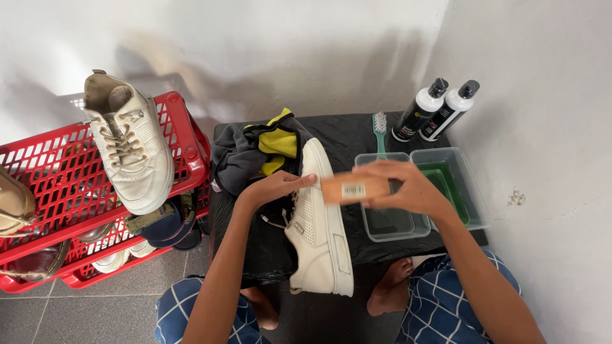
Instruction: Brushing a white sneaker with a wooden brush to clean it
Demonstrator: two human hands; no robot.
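White walls stand around a low black surface (357,137). On it lies a white lace-up leather shoe (319,223) on its side. The person's left hand (274,188) rests on the shoe, fingers curled over its top. Their right hand (408,188) is closed around a small wooden block (354,188), maybe a brush, just above the shoe. Two clear plastic tubs (475,191) sit beside it.

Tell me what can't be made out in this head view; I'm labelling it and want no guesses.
- Bristles of the tan wooden brush: turned away, under the right hand.
- Inside of the white perforated leather sneaker: the left hand covers its opening.
- Shoes in the lower red plastic crate: hidden by the crate above.
- Tan shoe: cut off by the left edge.
- Liquid in the clear plastic tubs: depth unclear.
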